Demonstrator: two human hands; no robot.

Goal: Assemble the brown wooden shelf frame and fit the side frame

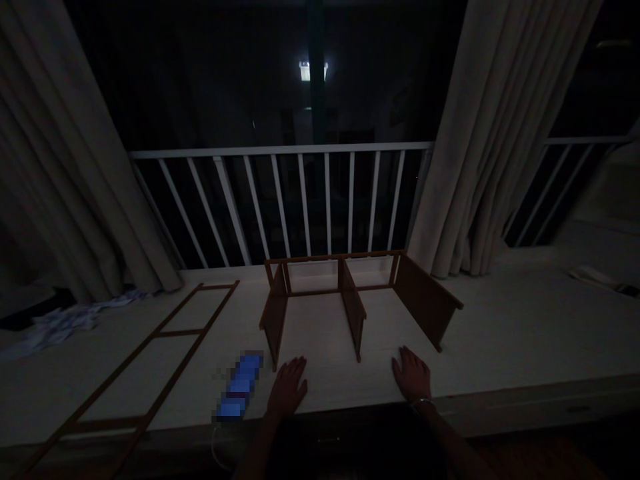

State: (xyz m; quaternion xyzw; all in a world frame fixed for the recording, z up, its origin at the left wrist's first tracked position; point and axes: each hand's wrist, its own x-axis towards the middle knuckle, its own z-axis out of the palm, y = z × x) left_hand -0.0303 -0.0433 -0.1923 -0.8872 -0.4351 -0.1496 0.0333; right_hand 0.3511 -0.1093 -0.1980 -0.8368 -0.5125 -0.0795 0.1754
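Note:
A brown wooden shelf unit (353,307), with three upright panels joined by rails at the back, stands on the pale ledge (320,333). My left hand (287,387) rests on the ledge with its fingers stretched out, just in front of the left panel. Between that hand and the ladder-like wooden frame (180,332) lies a phone (241,387), its lit screen blurred out. My right hand (413,373) lies on the ledge too, fingers apart and a bracelet at the wrist, between the middle and right panels. Neither hand holds anything.
Behind the ledge runs a white railing (300,153) before a dark window. Curtains hang on the left (75,153) and the right (480,133). A patterned cloth (75,320) lies at the far left. From the phone a white cable (215,447) drops over the front edge.

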